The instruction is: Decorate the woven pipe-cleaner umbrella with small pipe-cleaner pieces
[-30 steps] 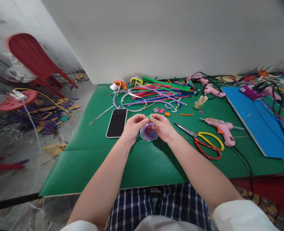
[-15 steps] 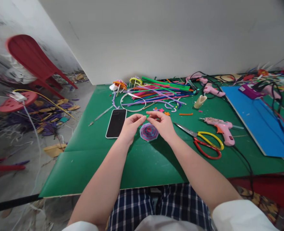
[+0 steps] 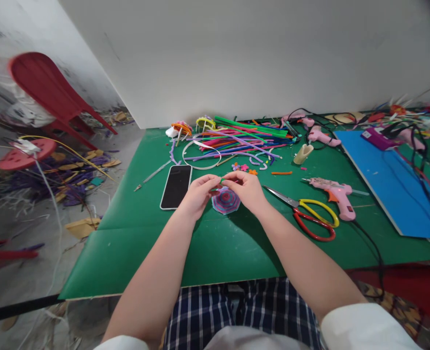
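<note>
My left hand (image 3: 201, 191) and my right hand (image 3: 244, 188) meet over the table, thumbs and forefingers pinched together on a small green piece (image 3: 222, 181). It looks like a bit of green pipe cleaner, mostly covered by the fingertips. Just below them lies an octagonal disc (image 3: 225, 201) in purple, pink and blue rings, its upper edge partly behind the fingers. Beyond the hands sit small flowers: a purple one (image 3: 235, 166), a pink one (image 3: 244, 167) and an orange one (image 3: 253, 172).
Left of my hands lies a phone (image 3: 176, 187). Scissors (image 3: 310, 211) and a pink glue gun (image 3: 333, 194) are on the right, its cord trailing off the front edge. Behind are a pile of pipe cleaners (image 3: 240, 138), a white hoop (image 3: 184, 154) and a blue board (image 3: 390, 184).
Both hands stay pinched together on the green piece. They have dipped slightly toward me, and the fingers have shifted, so less of the green and of the disc's upper edge shows.
</note>
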The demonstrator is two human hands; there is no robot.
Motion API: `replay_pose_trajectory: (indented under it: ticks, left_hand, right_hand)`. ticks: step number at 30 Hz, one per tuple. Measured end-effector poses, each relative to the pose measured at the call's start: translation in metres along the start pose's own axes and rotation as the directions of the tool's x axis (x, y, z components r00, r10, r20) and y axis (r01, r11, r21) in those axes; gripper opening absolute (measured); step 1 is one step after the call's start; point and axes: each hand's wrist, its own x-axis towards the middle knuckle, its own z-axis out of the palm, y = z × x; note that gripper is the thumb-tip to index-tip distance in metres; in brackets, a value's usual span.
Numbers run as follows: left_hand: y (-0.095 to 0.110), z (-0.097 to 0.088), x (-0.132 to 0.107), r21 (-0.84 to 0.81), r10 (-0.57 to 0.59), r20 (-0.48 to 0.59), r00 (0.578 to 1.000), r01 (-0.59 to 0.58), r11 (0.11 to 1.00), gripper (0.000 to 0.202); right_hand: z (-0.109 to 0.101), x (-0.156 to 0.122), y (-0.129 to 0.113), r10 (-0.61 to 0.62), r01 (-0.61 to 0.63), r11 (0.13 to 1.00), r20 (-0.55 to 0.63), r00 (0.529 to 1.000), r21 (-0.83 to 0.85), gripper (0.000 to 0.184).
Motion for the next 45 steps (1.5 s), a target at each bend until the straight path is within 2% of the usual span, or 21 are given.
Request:
replay_pose_trajectory:
  ticks: [7,11,20,26,31,34,38,45]
  left_hand:
    - [0.000,0.001,-0.002,-0.054,-0.044,0.075,0.996,0.048,0.997,0.016]
    - [0.000,0.003,-0.002,-0.044,-0.010,0.085,0.996,0.014,0.999,0.017]
    - [-0.003,0.003,-0.001,-0.039,0.023,0.072,0.997,-0.020,0.999,0.017]
    - [-0.003,0.002,0.000,-0.054,0.036,0.062,0.997,-0.033,0.998,0.016]
    - [-0.002,0.006,-0.002,-0.102,0.086,0.134,0.987,-0.073,0.992,0.014]
    - [-0.003,0.010,-0.004,-0.170,0.149,0.183,0.972,-0.119,0.978,0.013]
    - [-0.006,0.013,-0.004,-0.204,0.213,0.182,0.960,-0.175,0.963,0.010]
    - [-0.008,0.010,-0.002,-0.046,0.319,0.139,0.937,-0.316,0.948,0.011]
  right_hand:
    - [0.001,0.003,0.003,0.120,-0.126,0.965,0.039,0.992,0.231,0.013]
    - [0.000,0.003,0.004,0.178,-0.196,0.927,0.084,0.980,0.320,0.016]
    - [-0.002,0.003,0.002,0.257,-0.290,0.892,0.139,0.956,0.346,0.017]
    - [-0.001,0.004,0.001,0.164,-0.198,0.914,0.122,0.979,0.354,0.015]
    - [0.001,0.001,0.002,0.105,-0.146,0.887,0.116,0.988,0.438,0.014]
    - [0.004,0.000,0.001,0.117,-0.168,0.831,0.129,0.985,0.530,0.013]
    - [0.006,-0.002,0.000,0.150,-0.215,0.765,0.157,0.976,0.607,0.013]
    - [0.006,-0.002,0.002,0.151,-0.300,0.696,0.275,0.950,0.653,0.015]
